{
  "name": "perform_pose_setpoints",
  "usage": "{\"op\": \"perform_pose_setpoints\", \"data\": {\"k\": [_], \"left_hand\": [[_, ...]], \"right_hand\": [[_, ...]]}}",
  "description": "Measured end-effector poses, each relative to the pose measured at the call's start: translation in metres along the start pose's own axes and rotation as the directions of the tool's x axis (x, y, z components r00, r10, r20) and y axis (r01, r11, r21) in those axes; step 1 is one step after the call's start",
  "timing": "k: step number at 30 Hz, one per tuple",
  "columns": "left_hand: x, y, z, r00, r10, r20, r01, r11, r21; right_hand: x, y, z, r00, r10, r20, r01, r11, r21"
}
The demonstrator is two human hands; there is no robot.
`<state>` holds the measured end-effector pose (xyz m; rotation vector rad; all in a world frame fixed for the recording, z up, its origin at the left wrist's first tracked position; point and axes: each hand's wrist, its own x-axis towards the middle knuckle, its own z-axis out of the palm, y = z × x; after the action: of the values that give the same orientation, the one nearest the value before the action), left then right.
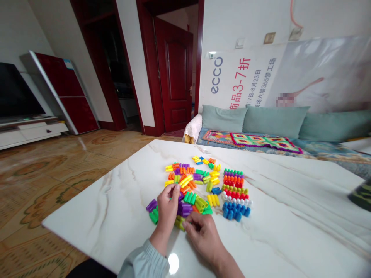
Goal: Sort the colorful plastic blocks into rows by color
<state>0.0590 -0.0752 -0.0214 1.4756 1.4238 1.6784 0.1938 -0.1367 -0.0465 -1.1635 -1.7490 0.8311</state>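
A heap of colourful plastic bullet-shaped blocks lies on the white marble table. To its right stands a neat stack of joined rows in green, purple, red, white and blue. My left hand is curled, its fingertips pinched at a block in the near edge of the heap, beside purple and green pieces. My right hand rests on the table with fingers bent, touching a yellow-green block below a purple one.
A teal sofa with a patterned throw runs behind the table. A dark object sits at the table's right edge. Patterned floor, a TV stand and red doors lie to the left and back.
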Motion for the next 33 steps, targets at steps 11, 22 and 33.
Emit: {"op": "perform_pose_setpoints", "data": {"k": [11, 22, 33], "left_hand": [[0.004, -0.019, -0.001, 0.916, 0.131, 0.379, -0.33, 0.784, 0.526], [0.004, -0.019, -0.007, 0.898, 0.132, 0.419, -0.339, 0.815, 0.47], [-0.015, -0.008, -0.035, 0.716, 0.128, 0.686, -0.447, 0.839, 0.31]], "right_hand": [[-0.002, -0.011, -0.004, 0.999, -0.048, 0.025, 0.049, 0.998, -0.038], [0.0, -0.001, -0.008, 0.991, -0.08, -0.111, 0.062, 0.985, -0.16], [0.006, -0.002, -0.023, 0.788, 0.016, -0.615, 0.034, 0.997, 0.069]]}}
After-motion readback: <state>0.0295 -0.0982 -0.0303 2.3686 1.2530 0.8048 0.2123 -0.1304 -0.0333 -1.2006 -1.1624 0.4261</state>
